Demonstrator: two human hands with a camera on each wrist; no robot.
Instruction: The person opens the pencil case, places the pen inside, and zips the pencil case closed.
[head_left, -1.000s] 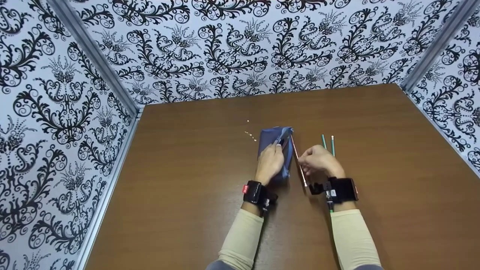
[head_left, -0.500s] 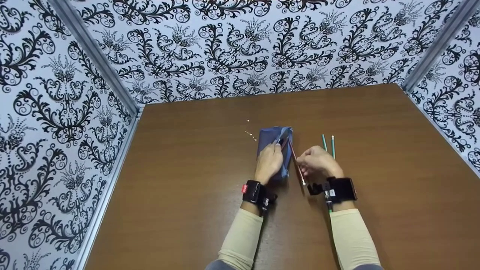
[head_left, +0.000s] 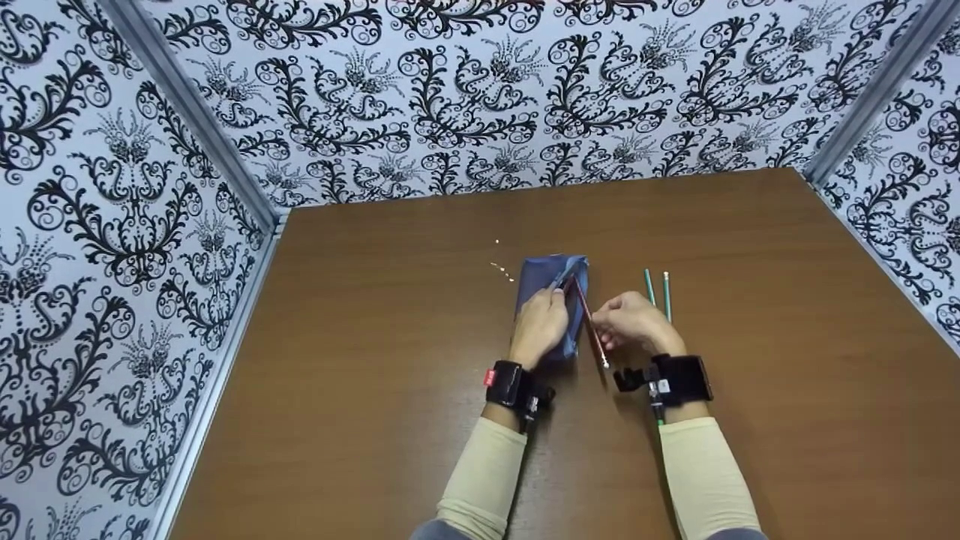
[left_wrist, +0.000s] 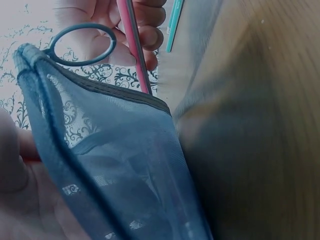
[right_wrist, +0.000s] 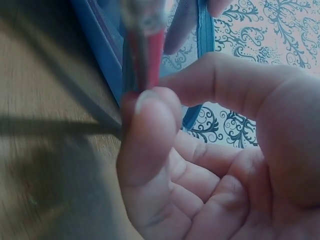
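Note:
A blue mesh zip pouch (head_left: 534, 274) lies on the table, and my left hand (head_left: 540, 324) grips the edge of its opening. In the left wrist view the mesh side of the pouch (left_wrist: 150, 155) spreads wide, with a ring-shaped zipper pull (left_wrist: 80, 63) at its mouth. My right hand (head_left: 637, 321) pinches a red pencil (head_left: 602, 355) between thumb and fingers. The pencil's far end reaches into the pouch's mouth, while its white-tipped end points back toward me. Close up in the right wrist view, the red pencil (right_wrist: 156, 52) stands over the thumb tip.
Two teal pencils (head_left: 667, 292) lie side by side just beyond the right hand, partly covered by it. Small white bits (head_left: 502, 269) are scattered on the brown table (head_left: 360, 337) left of the pouch. Patterned walls (head_left: 480, 97) border the table at the back and sides.
The red pencil has shifted a little left and forward, its far end moving from beside the pouch's edge into the opening. The right hand moved slightly left with it; the left hand stays put.

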